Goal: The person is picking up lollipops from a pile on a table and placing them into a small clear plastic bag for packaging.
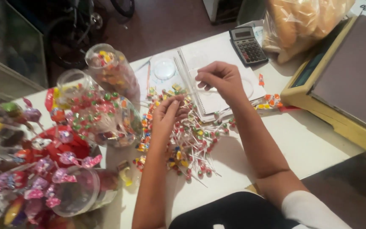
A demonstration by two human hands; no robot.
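Sorting: my two hands are over a heap of small lollipops [191, 140] spread on the white table [301, 140]; every place below is told from that heap.
Left hand: my left hand [168, 113] rests on the heap's upper left part, fingers curled down into the sweets; I cannot tell whether it grips any.
Right hand: my right hand [223, 78] hovers above the heap's far edge, thumb and fingers pinched on a thin white stick [203, 89].
Notebook: an open notebook [210, 59] lies just behind the heap, some lollipops lying on its near edge.
Calculator: a calculator [247, 46] sits beyond the notebook, well apart from the heap.
Jars: clear jars [106, 110] of sweets lie tipped just left of the heap.
Wrapped lollipops: bigger pink-wrapped lollipops [43, 178] crowd the near left.
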